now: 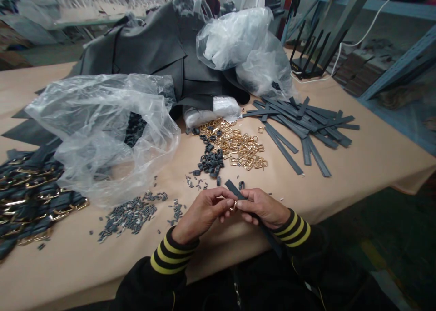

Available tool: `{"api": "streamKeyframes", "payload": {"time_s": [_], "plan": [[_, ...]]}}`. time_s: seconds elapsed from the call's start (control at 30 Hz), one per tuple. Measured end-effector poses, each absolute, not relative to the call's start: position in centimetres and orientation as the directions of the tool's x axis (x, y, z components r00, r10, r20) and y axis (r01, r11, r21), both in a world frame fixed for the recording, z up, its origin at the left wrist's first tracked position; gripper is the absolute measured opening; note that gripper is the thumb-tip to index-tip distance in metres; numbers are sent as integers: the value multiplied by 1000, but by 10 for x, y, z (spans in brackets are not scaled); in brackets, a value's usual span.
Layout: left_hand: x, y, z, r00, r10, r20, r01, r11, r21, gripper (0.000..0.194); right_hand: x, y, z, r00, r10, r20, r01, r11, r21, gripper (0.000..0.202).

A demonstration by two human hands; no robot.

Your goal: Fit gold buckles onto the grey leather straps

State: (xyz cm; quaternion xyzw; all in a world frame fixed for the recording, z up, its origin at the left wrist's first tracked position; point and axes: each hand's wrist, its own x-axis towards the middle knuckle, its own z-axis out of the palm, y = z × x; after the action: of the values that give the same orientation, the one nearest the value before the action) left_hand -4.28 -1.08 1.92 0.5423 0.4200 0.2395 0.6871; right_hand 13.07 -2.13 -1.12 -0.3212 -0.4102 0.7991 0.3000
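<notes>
Near the table's front edge my two hands meet. My left hand (213, 207) pinches a small gold buckle (233, 205) between thumb and fingers. My right hand (261, 206) is closed on a dark strap (233, 188), whose one end sticks out past the fingers and whose other end hangs down toward my lap. The buckle lies against the strap; whether it is threaded on is hidden by the fingers. Just beyond my right hand lies a small dark loop (241, 184). Farther off are a pile of gold buckles (243, 147) and a heap of dark loops (211, 162).
Dark straps (299, 120) lie heaped at the right, near a black router (306, 67). Small dark pieces (129, 215) are scattered at left, beside finished-looking buckled straps (30, 197). Clear plastic bags (116, 120) and dark sheets (146, 47) stand behind.
</notes>
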Motion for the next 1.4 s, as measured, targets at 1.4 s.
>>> {"api": "streamKeyframes", "payload": {"time_s": [1.4], "plan": [[-41, -22, 18, 75, 977, -199, 142, 187, 972, 21, 129, -21, -4, -234, 940, -247, 316, -167, -934, 8]]}}
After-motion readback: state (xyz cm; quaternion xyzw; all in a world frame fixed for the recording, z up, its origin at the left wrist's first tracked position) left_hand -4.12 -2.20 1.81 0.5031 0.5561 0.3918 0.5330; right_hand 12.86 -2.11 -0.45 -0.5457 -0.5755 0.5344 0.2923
